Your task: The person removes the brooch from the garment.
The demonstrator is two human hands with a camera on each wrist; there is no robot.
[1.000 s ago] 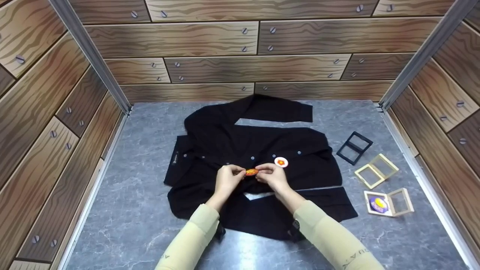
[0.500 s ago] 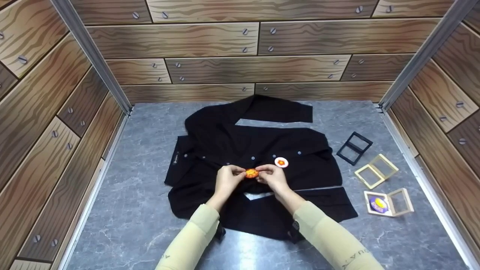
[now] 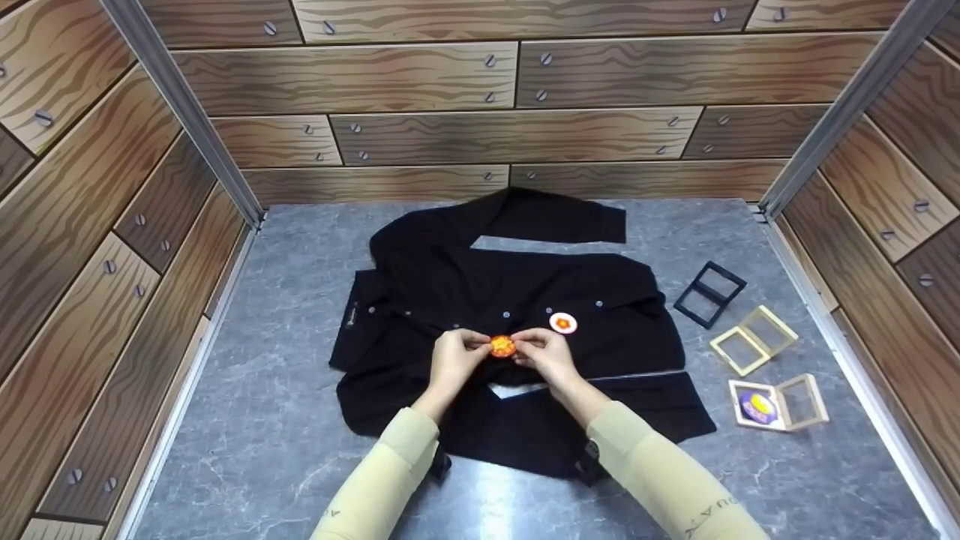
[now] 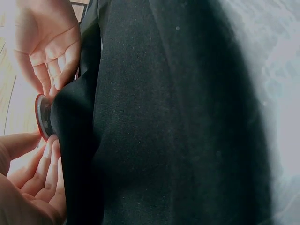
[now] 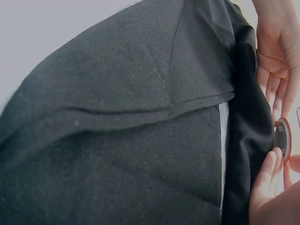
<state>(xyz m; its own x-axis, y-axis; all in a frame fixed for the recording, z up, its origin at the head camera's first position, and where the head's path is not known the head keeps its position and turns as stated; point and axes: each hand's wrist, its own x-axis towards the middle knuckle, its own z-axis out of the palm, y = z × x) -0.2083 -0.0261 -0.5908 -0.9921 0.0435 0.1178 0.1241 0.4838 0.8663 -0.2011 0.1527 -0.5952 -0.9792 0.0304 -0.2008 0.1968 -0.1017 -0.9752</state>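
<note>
A round orange-and-yellow pin badge (image 3: 502, 346) is held upright over the black shirt (image 3: 592, 277), its front facing me in the head view. My left hand (image 3: 454, 360) pinches its left edge between thumb and fingers. At the opposite edge, my right hand (image 3: 551, 360) pinches it the same way. The left wrist view shows the badge's rim (image 4: 38, 117) edge-on, with a raised fold of shirt cloth (image 4: 70, 112) against its grey back. A white badge with a red flower (image 3: 563, 323) lies on the shirt just beyond my right hand.
On the grey marbled tabletop (image 3: 285, 300) at right lie an open black frame case (image 3: 699, 288), an open yellowish frame case (image 3: 750, 349) and an open pale case (image 3: 780, 427) holding a purple-and-yellow badge (image 3: 757, 407). Wood-print walls (image 3: 420, 75) enclose three sides.
The orange badge has tilted up from nearly edge-on, so more of its face shows in the head view. Both hands keep their pinch in almost the same place.
</note>
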